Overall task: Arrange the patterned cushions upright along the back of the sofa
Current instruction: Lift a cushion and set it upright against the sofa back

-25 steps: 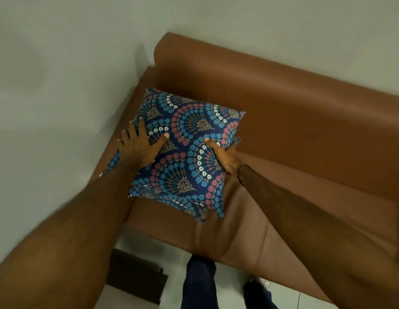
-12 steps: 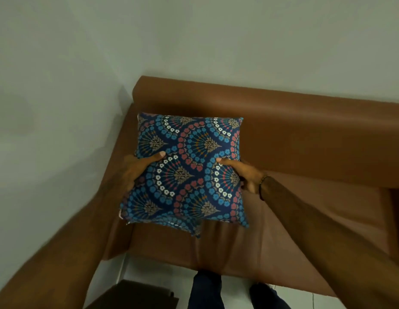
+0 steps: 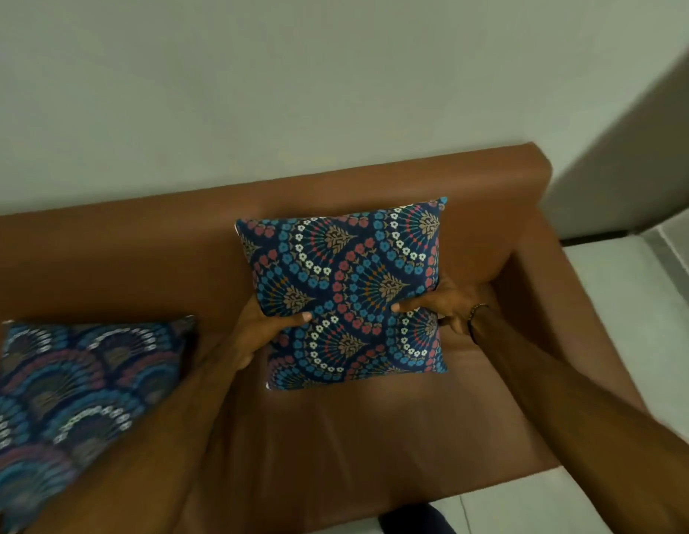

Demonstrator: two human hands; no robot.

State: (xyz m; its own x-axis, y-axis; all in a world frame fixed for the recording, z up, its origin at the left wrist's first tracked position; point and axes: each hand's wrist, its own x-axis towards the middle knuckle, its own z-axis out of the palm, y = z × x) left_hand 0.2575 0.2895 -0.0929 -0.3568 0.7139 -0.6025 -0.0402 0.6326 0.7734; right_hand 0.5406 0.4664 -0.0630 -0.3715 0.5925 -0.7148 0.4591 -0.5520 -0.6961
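Both hands grip one cushion (image 3: 347,291) mid-frame, left hand (image 3: 258,333) and right hand (image 3: 447,302) clamped on its sides, against the sofa (image 3: 123,244) back. Another cushion (image 3: 73,398) lies lower left.

The brown leather sofa (image 3: 335,425) fills the lower part of my view, its backrest running along the pale wall at twelve o'clock and one arm closing it off at three o'clock. On the seat toward one o'clock stands the patterned cushion (image 3: 347,287) I hold by its sides, upright; whether its lower edge rests on the leather I cannot tell. At eight o'clock a second cushion (image 3: 73,402) in the same fan pattern lies blurred on the seat.
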